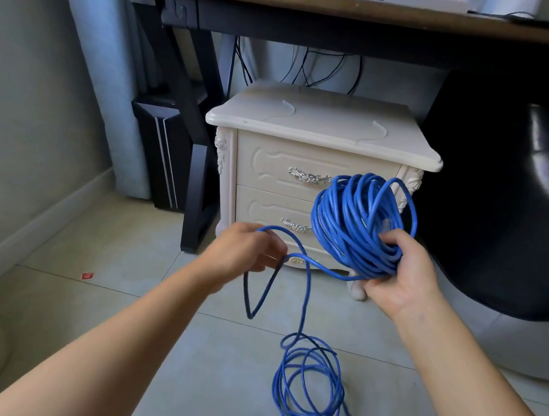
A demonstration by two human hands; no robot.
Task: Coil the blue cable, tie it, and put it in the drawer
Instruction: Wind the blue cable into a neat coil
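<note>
**Q:** Fig. 1, head view. Why is the right hand (402,272) holding the wound bundle (349,222) of the blue cable (306,296) up in front of the nightstand (322,124)?

**A:** The right hand is serving as the former. Its fingers are curling round the lower edge of the bundle and clamping the turns together, so the stiff cable is not springing apart while new turns are being laid on. The bundle is hanging in the air, well above the tiled floor (125,260)

**Q:** What is the left hand (245,250) doing?

**A:** It is pinching the free run of cable, with its fingers closed on it, and feeding it across toward the bundle. A slack bight is drooping below the hand. The hand is blurred, so how each finger is lying cannot be told

**Q:** Where is the unwound remainder lying?

**A:** It is resting as loose loops (310,387) on the floor between the forearms, with one strand rising to the left hand. Because they are lying in open rings, they are probably going to pay out without knotting

**Q:** How far is the task progressing?

**A:** Coiling appears to be past halfway. The tie is not yet made. The upper drawer (271,165) and lower drawer (266,207) are both showing shut, so one hand will need freeing to open one
</note>
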